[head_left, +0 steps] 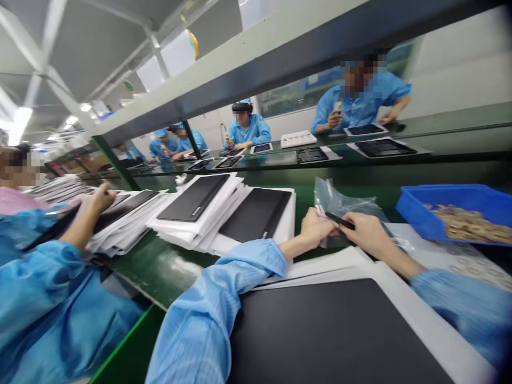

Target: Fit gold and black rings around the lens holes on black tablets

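Note:
My left hand (316, 228) and my right hand (366, 233) meet at the far side of the table, both pinched on a thin black stick-like piece (339, 220). It lies against a clear plastic bag (340, 205) crumpled just behind my fingers. Both my sleeves are light blue. A large black flat case (332, 330) on white sheets lies right under my forearms.
A blue bin (440, 213) of small tan parts stands at the right. Two black cases (256, 213) on white stacks lie left of my hands. A co-worker's hand (96, 200) works at the left; other people sit across the green bench (160, 266).

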Tool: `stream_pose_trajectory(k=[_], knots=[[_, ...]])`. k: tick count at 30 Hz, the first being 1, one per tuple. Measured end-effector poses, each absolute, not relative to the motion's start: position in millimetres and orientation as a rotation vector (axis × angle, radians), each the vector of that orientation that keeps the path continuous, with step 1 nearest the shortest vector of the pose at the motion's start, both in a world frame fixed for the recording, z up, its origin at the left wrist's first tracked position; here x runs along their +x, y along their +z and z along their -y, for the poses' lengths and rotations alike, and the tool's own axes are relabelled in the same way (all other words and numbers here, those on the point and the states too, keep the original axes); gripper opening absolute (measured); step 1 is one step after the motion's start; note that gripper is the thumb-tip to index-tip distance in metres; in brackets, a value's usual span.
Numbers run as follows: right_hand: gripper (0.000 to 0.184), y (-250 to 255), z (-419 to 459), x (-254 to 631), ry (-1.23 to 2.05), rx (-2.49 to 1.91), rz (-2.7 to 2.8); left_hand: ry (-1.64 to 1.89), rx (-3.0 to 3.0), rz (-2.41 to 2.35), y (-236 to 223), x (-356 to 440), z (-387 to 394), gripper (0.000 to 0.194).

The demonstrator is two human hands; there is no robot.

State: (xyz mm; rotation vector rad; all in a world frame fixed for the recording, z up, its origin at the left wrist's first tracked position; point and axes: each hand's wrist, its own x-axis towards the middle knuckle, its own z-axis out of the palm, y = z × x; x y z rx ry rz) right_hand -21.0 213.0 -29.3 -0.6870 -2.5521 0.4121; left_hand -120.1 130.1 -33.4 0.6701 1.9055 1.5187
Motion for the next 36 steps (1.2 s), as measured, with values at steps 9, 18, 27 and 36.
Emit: stream_pose_trajectory(k=[9,18,27,36], knots=[[0.026,-34,-240,-12,0.648,-0.844,2.569,1.141,1.269,-2.524,-14,-123,-117,0.049],[0.021,-16,-237,-6,0.793,-0.670,2.576,0.443,1.760,-2.749,-6,-127,-109,0.031],[0.013,81,-169,60,0.804,-0.644,2.730,0.160,1.991,-2.321,56,-125,-84,0.017],[0.017,28,-59,180,1.128,-0.946,2.653,0.211,2.568,-1.225,40,-48,32,0.026]])
